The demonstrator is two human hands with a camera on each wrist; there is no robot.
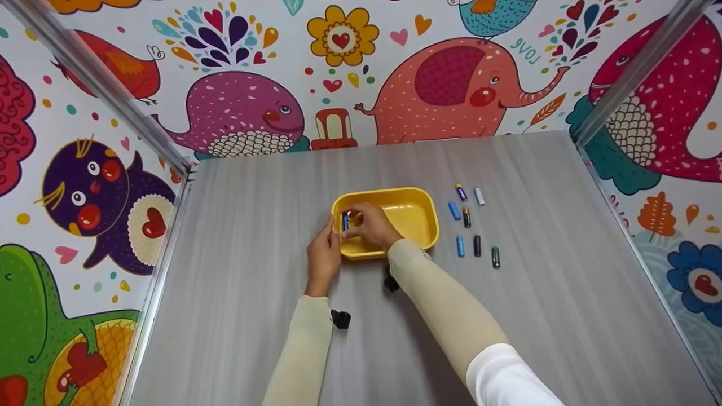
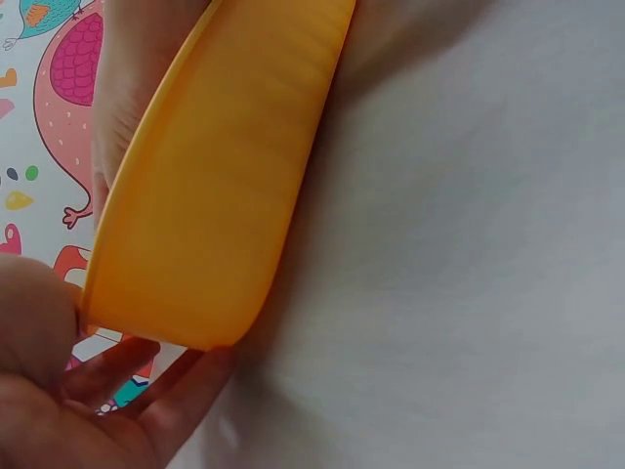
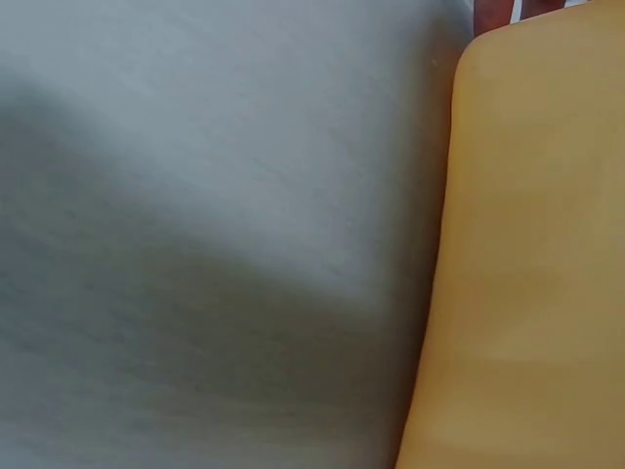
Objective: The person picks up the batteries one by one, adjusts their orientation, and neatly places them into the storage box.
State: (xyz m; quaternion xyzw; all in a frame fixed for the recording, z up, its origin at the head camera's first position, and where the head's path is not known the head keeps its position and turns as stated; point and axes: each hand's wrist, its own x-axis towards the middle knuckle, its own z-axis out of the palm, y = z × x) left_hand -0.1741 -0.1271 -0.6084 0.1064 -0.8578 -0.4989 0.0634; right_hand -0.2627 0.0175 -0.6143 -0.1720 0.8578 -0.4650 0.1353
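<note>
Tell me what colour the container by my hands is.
Plain yellow. The container shows best in the head view.

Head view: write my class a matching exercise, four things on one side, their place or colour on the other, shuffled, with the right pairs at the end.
Things
1. Tray
2. Left hand
3. Right hand
4. Green battery

Place or colour
A. Reaching into the tray
B. On the table, to the right of the tray
C. Yellow
D. Mostly outside the tray, at its left end

Right pairs: 1-C, 2-D, 3-A, 4-B
</note>
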